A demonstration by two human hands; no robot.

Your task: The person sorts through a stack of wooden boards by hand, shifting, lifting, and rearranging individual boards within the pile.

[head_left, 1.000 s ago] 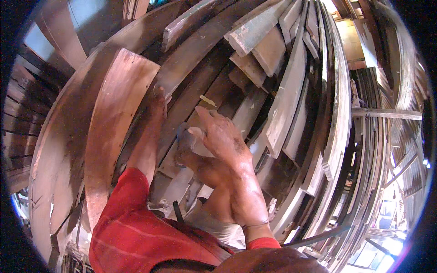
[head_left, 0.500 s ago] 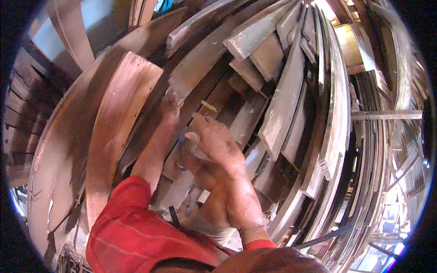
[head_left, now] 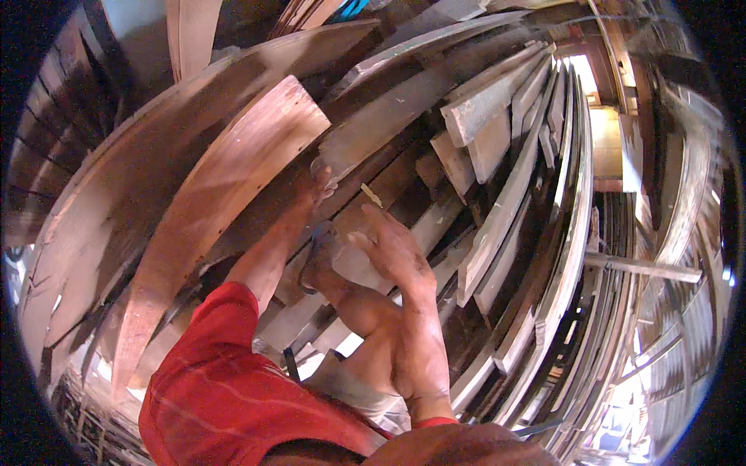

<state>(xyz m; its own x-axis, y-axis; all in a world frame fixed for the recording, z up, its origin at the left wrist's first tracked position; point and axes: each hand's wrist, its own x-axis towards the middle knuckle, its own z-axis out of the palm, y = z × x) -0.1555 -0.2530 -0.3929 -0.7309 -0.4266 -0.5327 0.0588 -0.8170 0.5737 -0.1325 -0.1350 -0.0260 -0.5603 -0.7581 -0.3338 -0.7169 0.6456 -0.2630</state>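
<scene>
My left hand [head_left: 321, 185], slightly blurred, is at the near end of a long grey-brown plank [head_left: 381, 124]. Its fingers look closed about the plank's end, though part of the grip is hidden. To the right, my right hand [head_left: 395, 247] hangs above the stacked timber with its fingers stretched and thumb apart, holding nothing. A small pale yellow strip [head_left: 371, 194] lies just beyond its fingertips. Below my hands, my bare leg [head_left: 365, 307] bends, with the foot [head_left: 317, 264] on the boards.
A wide reddish-brown plank [head_left: 233, 175] rises beside my left arm. Tight rows of boards [head_left: 497, 241] stand on the right, with several ends sticking out. A wooden crossbar [head_left: 649, 266] juts out farther right. Bright gaps show at the right edge.
My view has turned, so the planks appear shifted and tilted. My right hand's fingers have straightened and spread. My left hand stays at the plank's end.
</scene>
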